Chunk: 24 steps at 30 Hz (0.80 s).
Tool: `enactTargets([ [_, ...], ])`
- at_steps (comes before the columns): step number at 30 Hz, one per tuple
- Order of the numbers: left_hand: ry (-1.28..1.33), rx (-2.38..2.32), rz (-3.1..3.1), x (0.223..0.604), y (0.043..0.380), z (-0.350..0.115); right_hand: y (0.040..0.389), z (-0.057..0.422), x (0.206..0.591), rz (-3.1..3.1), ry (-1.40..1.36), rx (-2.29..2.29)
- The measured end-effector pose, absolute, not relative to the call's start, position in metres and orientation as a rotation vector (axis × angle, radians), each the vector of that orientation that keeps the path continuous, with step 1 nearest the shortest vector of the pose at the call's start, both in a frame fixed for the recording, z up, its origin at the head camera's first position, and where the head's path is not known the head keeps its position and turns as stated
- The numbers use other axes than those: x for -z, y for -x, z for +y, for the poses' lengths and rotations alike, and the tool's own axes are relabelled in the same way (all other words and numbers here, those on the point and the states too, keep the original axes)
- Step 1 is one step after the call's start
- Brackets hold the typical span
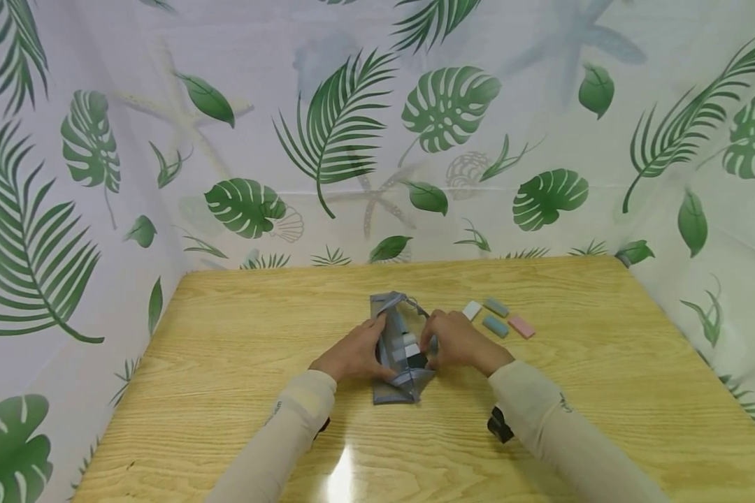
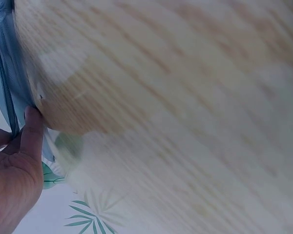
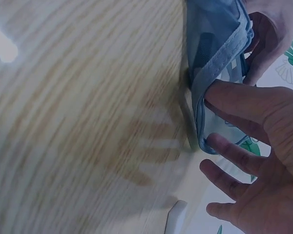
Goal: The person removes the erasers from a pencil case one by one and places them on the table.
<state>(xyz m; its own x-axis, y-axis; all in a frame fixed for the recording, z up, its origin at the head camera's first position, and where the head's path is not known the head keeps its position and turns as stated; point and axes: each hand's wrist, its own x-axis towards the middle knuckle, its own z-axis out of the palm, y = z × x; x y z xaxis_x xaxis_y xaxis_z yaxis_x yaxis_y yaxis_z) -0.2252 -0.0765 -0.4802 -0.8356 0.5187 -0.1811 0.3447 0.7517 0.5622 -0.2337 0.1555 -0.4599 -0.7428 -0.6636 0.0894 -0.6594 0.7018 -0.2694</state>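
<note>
A grey-blue mesh zip pouch lies lengthwise on the table with its mouth spread apart. My left hand grips its left side, thumb near the front end and fingers farther back. In the left wrist view, that hand holds the pouch's fabric. My right hand is at the right side of the mouth. The right wrist view has its thumb and forefinger pinching the zipped rim, other fingers spread. Inside the pouch show white blocks and a black piece.
Right of the pouch lie several small eraser-like blocks: a white one, a grey-green one, a teal one and a pink one. The wood-grain table meets a leaf-printed cloth at its back edge.
</note>
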Motion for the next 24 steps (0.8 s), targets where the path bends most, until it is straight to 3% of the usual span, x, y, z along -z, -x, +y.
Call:
enactTargets([
  [24, -0.678, -0.751, 2.634, 0.482, 0.226, -0.075, 0.237, 0.172, 0.447, 2.7, 1.145, 0.641],
])
